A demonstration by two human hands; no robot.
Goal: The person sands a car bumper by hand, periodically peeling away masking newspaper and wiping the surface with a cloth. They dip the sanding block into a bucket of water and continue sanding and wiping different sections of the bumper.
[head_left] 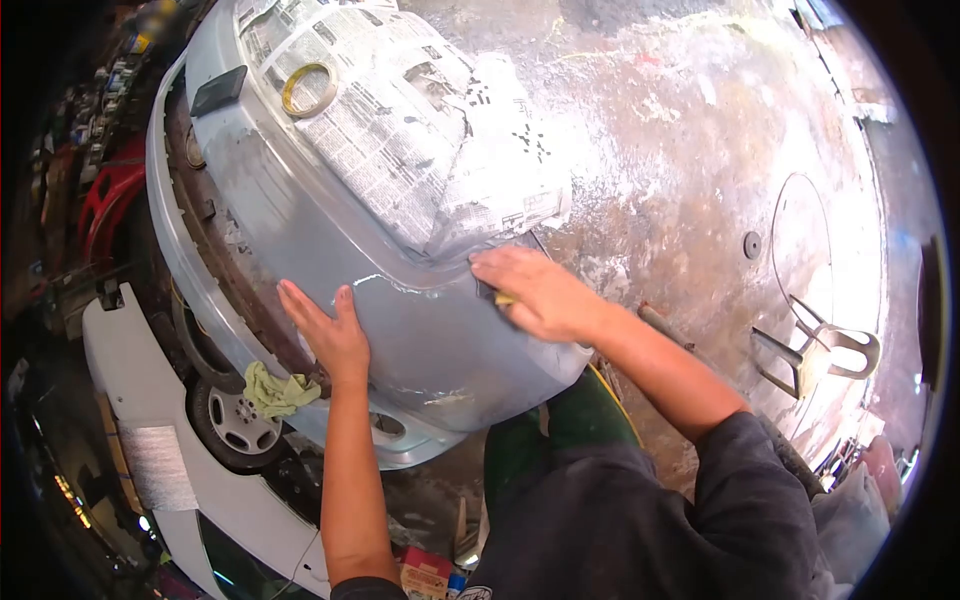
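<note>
A grey car bumper (400, 320) with scuffed, wet-looking patches lies in front of me. My left hand (335, 335) rests on its near left part, fingers stretched and thumb apart, holding nothing. At the bumper's right corner, my right hand (535, 290) presses down on a small sanding pad (503, 299). Only a yellow edge and a dark part of that pad show; my fingers cover the rest. Newspaper (370, 130) covers the area beyond the bumper's upper edge, with a yellow tape roll (310, 90) on it.
A dark rectangular piece (219, 91) lies on the bumper's far end. A green cloth (279, 390) hangs at its left edge. A white car (250, 490) stands at lower left. On the floor to the right are a chair-like frame (815, 350) and a dark disc (752, 245).
</note>
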